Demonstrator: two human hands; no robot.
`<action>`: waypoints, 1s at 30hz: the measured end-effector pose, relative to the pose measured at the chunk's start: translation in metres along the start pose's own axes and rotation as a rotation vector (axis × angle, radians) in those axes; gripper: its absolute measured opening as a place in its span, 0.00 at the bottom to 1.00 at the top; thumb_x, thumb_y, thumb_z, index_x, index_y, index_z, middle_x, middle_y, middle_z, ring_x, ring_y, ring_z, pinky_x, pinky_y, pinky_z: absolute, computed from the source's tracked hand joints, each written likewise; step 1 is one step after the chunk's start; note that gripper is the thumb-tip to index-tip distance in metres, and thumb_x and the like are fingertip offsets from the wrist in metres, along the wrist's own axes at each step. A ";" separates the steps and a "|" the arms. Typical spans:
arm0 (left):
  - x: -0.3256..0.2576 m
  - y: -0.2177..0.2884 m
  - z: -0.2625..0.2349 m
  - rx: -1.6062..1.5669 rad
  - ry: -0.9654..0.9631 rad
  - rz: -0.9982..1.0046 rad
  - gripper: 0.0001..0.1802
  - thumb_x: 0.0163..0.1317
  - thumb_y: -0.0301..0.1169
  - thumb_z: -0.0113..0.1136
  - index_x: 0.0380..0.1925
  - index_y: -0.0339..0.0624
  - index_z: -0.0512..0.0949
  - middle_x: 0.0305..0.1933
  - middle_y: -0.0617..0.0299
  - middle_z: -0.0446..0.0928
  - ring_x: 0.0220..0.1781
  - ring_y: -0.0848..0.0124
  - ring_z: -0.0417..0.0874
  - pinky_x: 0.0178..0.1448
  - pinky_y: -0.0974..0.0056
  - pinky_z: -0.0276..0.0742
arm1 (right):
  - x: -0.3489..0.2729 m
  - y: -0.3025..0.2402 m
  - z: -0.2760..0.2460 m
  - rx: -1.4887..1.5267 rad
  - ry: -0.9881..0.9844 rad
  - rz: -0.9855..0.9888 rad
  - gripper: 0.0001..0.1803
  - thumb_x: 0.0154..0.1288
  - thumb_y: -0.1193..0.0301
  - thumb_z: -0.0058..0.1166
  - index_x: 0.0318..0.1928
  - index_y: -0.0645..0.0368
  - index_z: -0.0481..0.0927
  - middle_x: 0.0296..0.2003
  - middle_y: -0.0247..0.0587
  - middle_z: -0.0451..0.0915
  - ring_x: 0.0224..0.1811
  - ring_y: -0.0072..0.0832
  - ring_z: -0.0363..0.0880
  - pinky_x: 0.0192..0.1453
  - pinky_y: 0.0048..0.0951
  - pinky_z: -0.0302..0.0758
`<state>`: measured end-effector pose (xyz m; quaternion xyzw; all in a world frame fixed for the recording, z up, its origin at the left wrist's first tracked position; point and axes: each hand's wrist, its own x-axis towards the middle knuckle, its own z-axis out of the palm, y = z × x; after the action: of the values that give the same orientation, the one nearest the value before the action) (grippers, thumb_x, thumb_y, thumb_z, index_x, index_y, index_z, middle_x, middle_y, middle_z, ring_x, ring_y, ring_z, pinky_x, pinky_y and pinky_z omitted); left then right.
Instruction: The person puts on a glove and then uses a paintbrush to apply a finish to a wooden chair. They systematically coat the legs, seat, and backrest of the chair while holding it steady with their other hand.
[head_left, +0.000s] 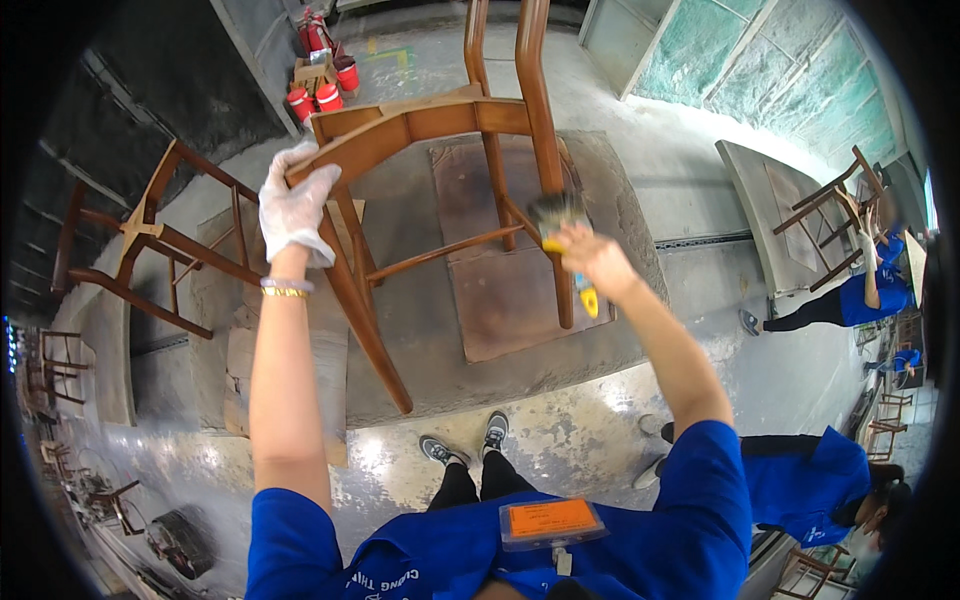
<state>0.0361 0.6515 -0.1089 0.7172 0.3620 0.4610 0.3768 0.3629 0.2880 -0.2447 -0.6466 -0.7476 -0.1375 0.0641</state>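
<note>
Blue shirt [440, 530] lay below left grip [298, 205], which clasped chair frame [400, 135]; right grip [597, 262] held paintbrush [562, 213]; light strokes seemed best.

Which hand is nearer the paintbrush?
Right. The right hand holds the paintbrush; the gloved left hand is off to its left, gripping a corner of the wooden chair frame.
</note>
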 end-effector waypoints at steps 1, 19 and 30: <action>0.008 -0.003 0.002 0.057 0.003 0.026 0.21 0.56 0.31 0.80 0.51 0.47 0.87 0.50 0.65 0.90 0.51 0.77 0.86 0.62 0.66 0.81 | -0.029 -0.014 0.023 0.005 -0.063 0.018 0.05 0.56 0.74 0.61 0.35 0.53 0.85 0.69 0.35 0.81 0.76 0.39 0.76 0.80 0.39 0.74; 0.062 -0.008 0.037 -0.238 -0.076 -0.128 0.18 0.57 0.23 0.80 0.48 0.44 0.88 0.49 0.72 0.84 0.49 0.81 0.81 0.58 0.71 0.79 | -0.054 -0.054 0.047 0.009 -0.256 0.152 0.08 0.63 0.70 0.61 0.42 0.49 0.89 0.73 0.38 0.76 0.81 0.41 0.67 0.79 0.44 0.75; -0.010 0.017 0.022 -0.048 -0.077 -0.009 0.21 0.61 0.31 0.81 0.51 0.40 0.83 0.50 0.65 0.87 0.51 0.79 0.84 0.60 0.70 0.81 | 0.157 -0.021 -0.011 0.189 0.961 0.481 0.11 0.52 0.85 0.64 0.33 0.55 0.84 0.64 0.55 0.84 0.63 0.49 0.87 0.58 0.36 0.86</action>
<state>0.0568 0.6300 -0.1045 0.7236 0.3395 0.4397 0.4096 0.3171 0.4313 -0.1939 -0.6550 -0.4743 -0.3313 0.4861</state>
